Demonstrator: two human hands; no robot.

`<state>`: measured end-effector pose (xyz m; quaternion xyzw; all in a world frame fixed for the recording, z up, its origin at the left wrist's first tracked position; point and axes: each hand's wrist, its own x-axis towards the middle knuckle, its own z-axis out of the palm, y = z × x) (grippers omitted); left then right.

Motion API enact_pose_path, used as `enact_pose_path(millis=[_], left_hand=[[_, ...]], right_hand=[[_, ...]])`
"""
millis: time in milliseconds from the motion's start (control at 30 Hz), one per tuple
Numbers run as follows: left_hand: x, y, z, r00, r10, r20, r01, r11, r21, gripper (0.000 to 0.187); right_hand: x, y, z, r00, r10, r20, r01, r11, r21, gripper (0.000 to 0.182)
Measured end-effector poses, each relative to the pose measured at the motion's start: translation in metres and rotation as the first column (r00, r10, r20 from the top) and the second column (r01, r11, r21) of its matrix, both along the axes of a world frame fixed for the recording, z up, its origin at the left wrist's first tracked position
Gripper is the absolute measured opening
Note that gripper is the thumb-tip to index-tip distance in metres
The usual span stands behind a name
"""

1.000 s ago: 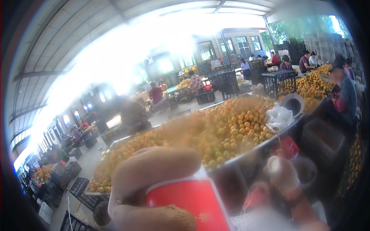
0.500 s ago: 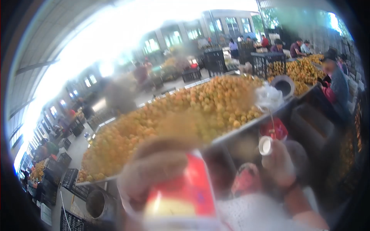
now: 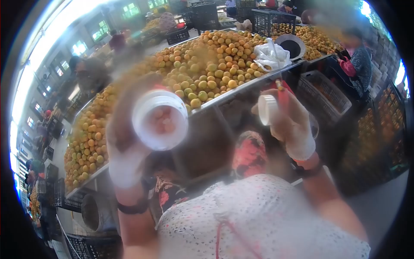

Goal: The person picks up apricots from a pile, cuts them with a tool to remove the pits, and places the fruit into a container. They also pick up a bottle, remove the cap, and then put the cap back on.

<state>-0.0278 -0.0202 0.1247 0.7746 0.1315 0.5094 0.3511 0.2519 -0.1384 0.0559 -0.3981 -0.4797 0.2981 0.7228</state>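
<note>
My left hand (image 3: 125,125), gloved and blurred, is wrapped round a white round tub (image 3: 160,120) whose open mouth faces the camera. Small pinkish-orange pieces show inside it. To the right, my right hand (image 3: 293,127), also gloved, holds a white ridged lid (image 3: 268,110) between its fingers. A red thing with a yellowish tip (image 3: 280,85) sticks up by that hand; what it is I cannot make out. Beyond both hands lies a broad heap of orange and yellow-green round fruit (image 3: 224,56) on a metal-edged table (image 3: 241,90).
A white plastic bag (image 3: 272,55) and a grey round bucket (image 3: 291,46) stand at the table's right end. A seated person (image 3: 358,64) is at the right, beside a grey crate (image 3: 325,95). Black crates (image 3: 274,22) stand behind. Another bucket (image 3: 95,212) is at lower left.
The tub, close to the camera before with its red side showing, is now lower in view, mouth toward the camera. The right hand and lid have moved up and left. The view has tilted down.
</note>
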Motion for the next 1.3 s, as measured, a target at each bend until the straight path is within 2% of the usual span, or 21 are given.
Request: enact_pose_path(millis=[33, 67, 100, 167, 200, 233, 300, 400, 500, 567, 633, 700, 733, 767, 833, 900, 967, 1033, 1133, 1200, 1300], left_hand=[[0.001, 0.001, 0.001, 0.994, 0.024, -0.105, -0.023, 1.000, 0.008, 0.065], [0.009, -0.003, -0.003, 0.995, 0.056, -0.084, -0.064, 0.993, -0.096, 0.061], [0.019, -0.007, -0.002, 0.967, 0.184, -0.178, -0.202, 0.976, -0.086, 0.063], [0.016, 0.008, -0.023, 0.964, 0.101, -0.245, -0.131, 0.985, -0.110, 0.067], [0.017, 0.006, -0.030, 0.982, -0.085, -0.170, 0.022, 0.939, -0.343, 0.071], [0.020, 0.007, -0.035, 0.969, -0.119, -0.214, 0.039, 0.938, -0.345, 0.073], [0.029, 0.004, -0.040, 0.946, -0.289, -0.145, 0.192, 0.863, -0.466, 0.085], [0.038, 0.003, -0.050, 0.918, -0.389, -0.081, 0.251, 0.726, -0.640, 0.084], [0.038, 0.012, -0.058, 0.883, -0.465, -0.069, 0.295, 0.662, -0.688, 0.084], [0.035, 0.002, -0.058, 0.911, -0.403, -0.091, 0.230, 0.678, -0.698, 0.084], [0.034, 0.002, -0.060, 0.966, -0.258, -0.014, 0.190, 0.746, -0.639, 0.083], [0.025, 0.014, -0.057, 0.960, -0.231, -0.159, 0.117, 0.846, -0.521, 0.080], [0.025, 0.015, -0.060, 0.959, -0.274, -0.067, 0.216, 0.866, -0.451, 0.068], [0.024, 0.014, -0.063, 0.948, -0.319, 0.024, 0.305, 0.878, -0.369, 0.059], [0.028, 0.011, -0.059, 0.961, -0.268, 0.068, 0.274, 0.884, -0.378, 0.057], [0.026, 0.010, -0.054, 0.970, -0.208, 0.125, 0.241, 0.886, -0.396, 0.058], [0.019, 0.013, -0.046, 0.969, -0.230, 0.084, 0.244, 0.869, -0.430, 0.090], [0.020, 0.009, -0.042, 0.964, -0.238, 0.121, 0.267, 0.877, -0.399, 0.083], [0.019, 0.003, -0.032, 0.996, -0.047, 0.079, 0.078, 0.887, -0.454, 0.076], [0.022, 0.007, -0.029, 0.984, -0.132, 0.120, 0.151, 0.974, -0.169, 0.047], [0.020, -0.002, -0.015, 0.999, 0.039, 0.035, -0.038, 0.998, -0.053, 0.043]], right_hand=[[-0.001, 0.000, 0.002, 0.995, 0.000, 0.103, -0.007, 0.998, 0.065, 0.036], [0.005, 0.006, 0.000, 0.919, -0.123, 0.375, 0.096, 0.991, 0.088, 0.043], [0.003, 0.004, 0.003, 0.918, -0.134, 0.373, 0.110, 0.990, 0.086, 0.043], [-0.016, -0.001, 0.019, 0.893, -0.064, 0.445, 0.043, 0.997, 0.056, 0.048], [-0.020, 0.000, 0.024, 0.850, -0.112, 0.515, 0.053, 0.990, 0.128, 0.052], [-0.014, 0.017, 0.011, 0.781, -0.227, 0.582, 0.023, 0.941, 0.337, 0.053], [-0.020, 0.018, 0.018, 0.725, -0.257, 0.639, 0.037, 0.941, 0.337, 0.054], [-0.013, 0.028, 0.014, 0.690, -0.223, 0.689, -0.020, 0.945, 0.326, 0.055], [-0.006, 0.032, 0.018, 0.669, -0.220, 0.710, -0.057, 0.937, 0.344, 0.055], [-0.011, 0.025, 0.014, 0.614, -0.285, 0.736, -0.009, 0.930, 0.368, 0.055], [-0.013, 0.024, 0.012, 0.698, -0.244, 0.674, 0.005, 0.942, 0.336, 0.056], [-0.010, 0.026, 0.006, 0.823, -0.242, 0.514, -0.010, 0.898, 0.440, 0.055], [-0.007, 0.024, 0.001, 0.874, -0.123, 0.470, -0.059, 0.933, 0.354, 0.054], [-0.005, 0.023, 0.000, 0.879, -0.117, 0.462, -0.063, 0.932, 0.357, 0.054], [-0.002, 0.021, 0.001, 0.817, -0.225, 0.531, 0.038, 0.940, 0.339, 0.053], [-0.006, 0.015, -0.003, 0.847, -0.183, 0.499, 0.043, 0.959, 0.279, 0.050], [-0.011, 0.008, 0.001, 0.941, -0.066, 0.332, 0.052, 0.997, 0.051, 0.048], [-0.007, 0.008, -0.002, 0.936, -0.064, 0.346, 0.033, 0.995, 0.094, 0.047], [-0.007, 0.008, -0.007, 0.963, -0.058, 0.264, 0.033, 0.995, 0.098, 0.044], [-0.008, 0.002, -0.004, 0.966, -0.057, 0.253, 0.040, 0.997, 0.071, 0.044], [-0.008, 0.000, -0.004, 0.986, 0.030, 0.166, -0.047, 0.994, 0.103, 0.044]])
